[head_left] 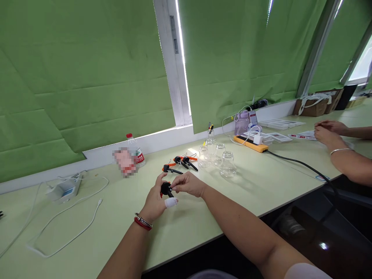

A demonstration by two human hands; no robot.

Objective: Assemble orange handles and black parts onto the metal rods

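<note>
My left hand [155, 201], its thumb wrapped in white, is closed around a black round cap [166, 188] with a black lever and a bit of red-orange. At the cap's right side, the fingers of my right hand [188, 184] are pinched together; whatever small piece may be between them is hidden. Just beyond my hands lie several similar black-and-orange parts [186, 159] with thin metal rods. Right of these stand several clear glass jars [228, 167] without lids. One jar [211, 135] at the back has dark and yellow pieces at its top.
A red-capped bottle [140, 157] stands by the wall beside a blurred pink item [125, 162]. White cables [87, 223] and a power socket [65, 190] lie left. An orange power strip [250, 143], a purple bottle [241, 123] and another person's hands [331, 131] are on the right.
</note>
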